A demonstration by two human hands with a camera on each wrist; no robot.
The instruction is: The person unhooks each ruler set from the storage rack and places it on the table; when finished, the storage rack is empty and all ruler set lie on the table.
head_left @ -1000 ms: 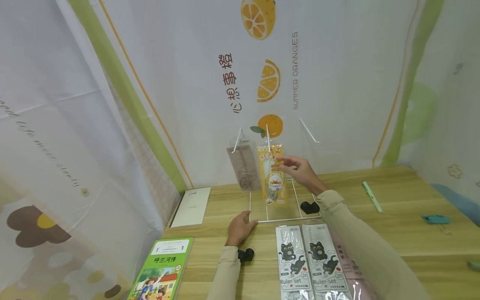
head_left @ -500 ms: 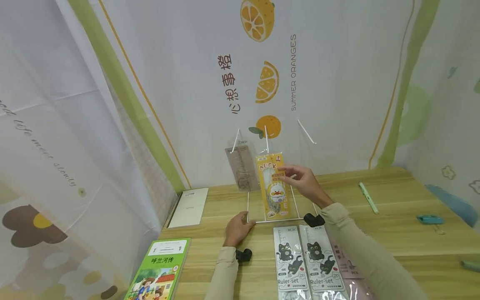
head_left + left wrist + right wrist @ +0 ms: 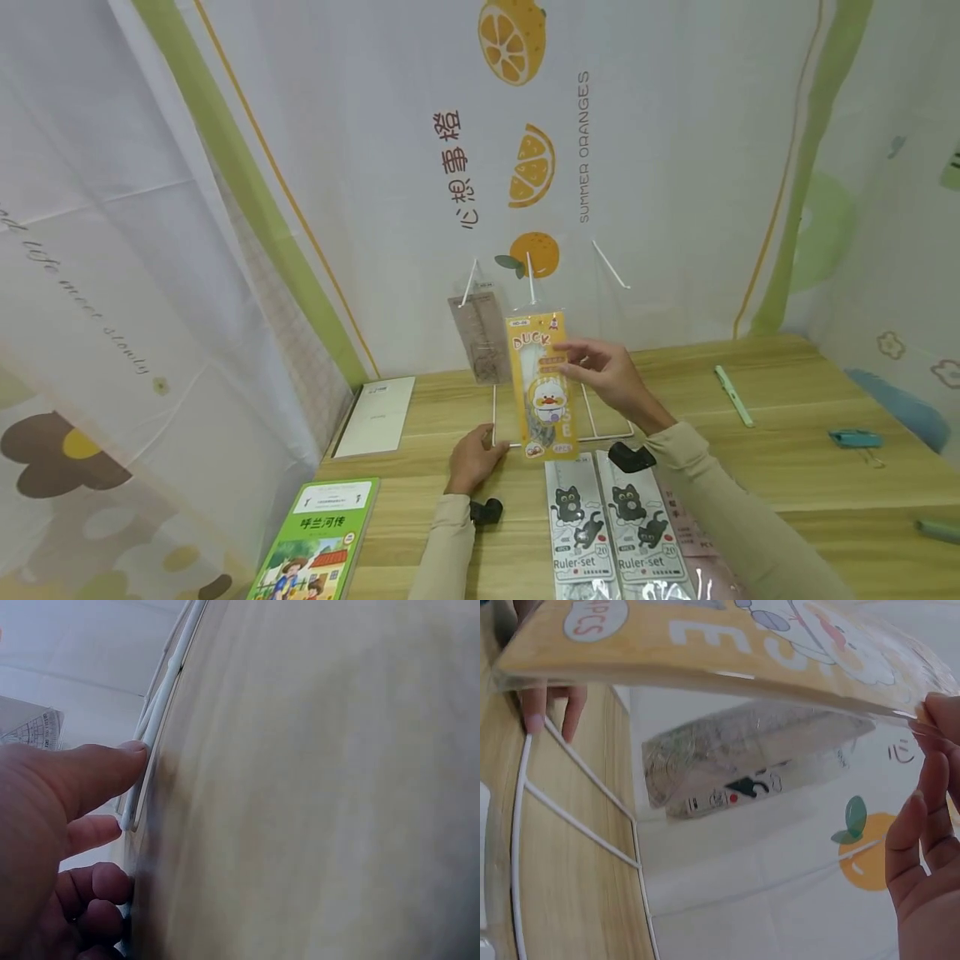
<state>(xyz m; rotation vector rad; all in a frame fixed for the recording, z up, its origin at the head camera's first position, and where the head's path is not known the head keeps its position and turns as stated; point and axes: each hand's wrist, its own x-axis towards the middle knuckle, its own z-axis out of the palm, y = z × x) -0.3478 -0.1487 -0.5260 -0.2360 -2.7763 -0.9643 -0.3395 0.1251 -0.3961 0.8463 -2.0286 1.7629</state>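
Observation:
My right hand (image 3: 603, 375) pinches the right edge of a yellow duck-printed ruler set package (image 3: 555, 425) between thumb and fingers. The package stands in front of the middle white hook (image 3: 530, 279), its clear top edge right at the hook's tip in the head view. Down at the table, my left hand (image 3: 474, 460) grips the front left corner of a white wire rack (image 3: 154, 720), thumb on top of the wire and a finger at its end. A second ruler set package (image 3: 480, 333), seen from its brownish back, hangs on the left hook (image 3: 468, 282).
Two cat-printed ruler set packages (image 3: 576, 517) lie in front of the rack, partly over a pink package (image 3: 693, 533). A green book (image 3: 318, 525) and a cream notebook (image 3: 375, 417) are on the left. A pale green pen (image 3: 733, 396) and teal clip (image 3: 857, 438) lie right.
My right hand has drawn the yellow duck package forward and down along the middle hook, toward me. My left hand has stayed on the rack's corner.

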